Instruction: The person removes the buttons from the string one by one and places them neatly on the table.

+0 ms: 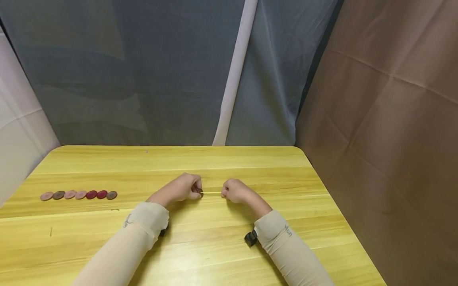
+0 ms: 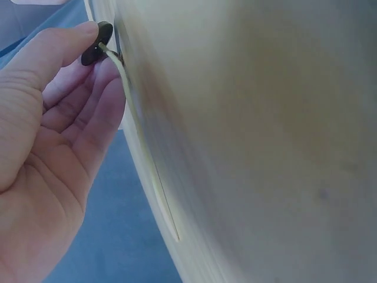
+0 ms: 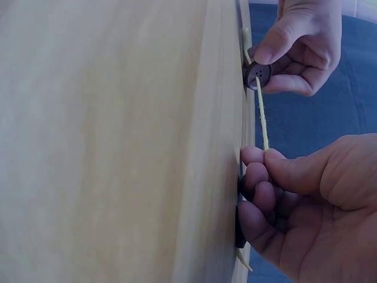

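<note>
My left hand (image 1: 184, 186) pinches a dark brown round button (image 3: 258, 76) between thumb and fingers, holding it on edge near the tabletop. A thin yellow string (image 3: 263, 121) passes through a hole in the button. To the right, my right hand (image 1: 236, 190) grips the string between thumb and forefinger, its other fingers curled in. Between the hands the string (image 1: 212, 193) runs nearly straight. In the right wrist view, a short piece of string also shows on the far side of the button.
Several buttons lie in a row at the left of the wooden table (image 1: 200, 254): pink (image 1: 81, 194), dark red (image 1: 101, 194) and brown (image 1: 112, 195). Grey cloth (image 1: 171, 79) hangs behind the table, and brown cloth (image 1: 386, 139) along the right.
</note>
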Tool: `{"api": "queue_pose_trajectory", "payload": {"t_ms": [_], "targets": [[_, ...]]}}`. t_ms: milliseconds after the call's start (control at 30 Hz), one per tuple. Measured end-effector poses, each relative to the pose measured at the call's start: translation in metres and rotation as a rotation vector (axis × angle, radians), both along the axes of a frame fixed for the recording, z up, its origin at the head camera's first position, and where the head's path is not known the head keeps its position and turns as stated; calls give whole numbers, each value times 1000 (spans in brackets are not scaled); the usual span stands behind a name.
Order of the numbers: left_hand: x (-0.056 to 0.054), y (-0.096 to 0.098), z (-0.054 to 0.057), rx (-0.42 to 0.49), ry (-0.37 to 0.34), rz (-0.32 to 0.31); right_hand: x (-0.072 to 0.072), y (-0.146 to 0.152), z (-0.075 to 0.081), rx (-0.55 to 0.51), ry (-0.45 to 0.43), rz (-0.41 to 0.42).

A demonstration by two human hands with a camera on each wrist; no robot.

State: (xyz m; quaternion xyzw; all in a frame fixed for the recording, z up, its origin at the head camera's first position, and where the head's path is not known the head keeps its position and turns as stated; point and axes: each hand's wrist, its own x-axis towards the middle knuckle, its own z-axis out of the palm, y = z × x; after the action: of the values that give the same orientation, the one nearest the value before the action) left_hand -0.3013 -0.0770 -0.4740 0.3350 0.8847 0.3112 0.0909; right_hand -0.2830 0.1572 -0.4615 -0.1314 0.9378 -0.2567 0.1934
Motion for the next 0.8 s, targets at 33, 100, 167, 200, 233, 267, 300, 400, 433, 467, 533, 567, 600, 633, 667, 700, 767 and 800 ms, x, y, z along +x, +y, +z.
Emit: {"api": "queue_pose_trajectory", "payload": {"t_ms": [33, 100, 167, 200, 233, 267, 300, 400, 433, 467, 533, 567, 600, 633, 667, 700, 767, 800], "targets": [[0, -1, 0, 2, -8, 4, 0, 0, 0, -4, -5, 1], [-1, -4, -1, 8, -19, 7, 0, 1, 0, -9, -13, 2], [-1, -6, -1, 12, -29, 16, 0, 1, 1, -12, -17, 2], [-1, -8, -1, 12, -26, 17, 0, 1, 1, -14, -20, 1], [-2, -9, -1, 14, -26, 19, 0, 1, 1, -14, -20, 1], [-2, -11, -1, 13, -25, 22, 0, 1, 1, -15, -18, 1], [-2, -12, 0, 9, -26, 26, 1, 2, 2, -15, -18, 2], [-3, -15, 1, -2, -35, 38, 1, 1, 1, -10, -13, 3], [-3, -15, 2, -6, -35, 39, 0, 1, 1, -9, -12, 3], [-3, -16, 2, -10, -37, 41, 1, 1, 1, -9, -11, 4], [-3, -19, 1, -11, -32, 39, 0, 1, 1, -6, -8, 5], [-3, -20, 1, -9, -24, 31, 0, 1, 0, -6, -6, 7], [-4, -22, 1, -9, -21, 29, 0, 1, 0, -9, -6, 9], [-4, -24, 0, -8, -11, 24, 0, 1, 0, -12, -4, 10], [-4, -26, -1, -5, -10, 26, 0, 1, 0, -13, -5, 11], [-4, -28, -1, -5, -5, 24, 0, 1, 0, -14, -4, 13], [-5, -32, -2, -6, -4, 29, 0, 1, 0, -16, -2, 15], [-5, -34, -2, -8, -9, 36, 0, 1, 0, -15, -3, 14]]}}
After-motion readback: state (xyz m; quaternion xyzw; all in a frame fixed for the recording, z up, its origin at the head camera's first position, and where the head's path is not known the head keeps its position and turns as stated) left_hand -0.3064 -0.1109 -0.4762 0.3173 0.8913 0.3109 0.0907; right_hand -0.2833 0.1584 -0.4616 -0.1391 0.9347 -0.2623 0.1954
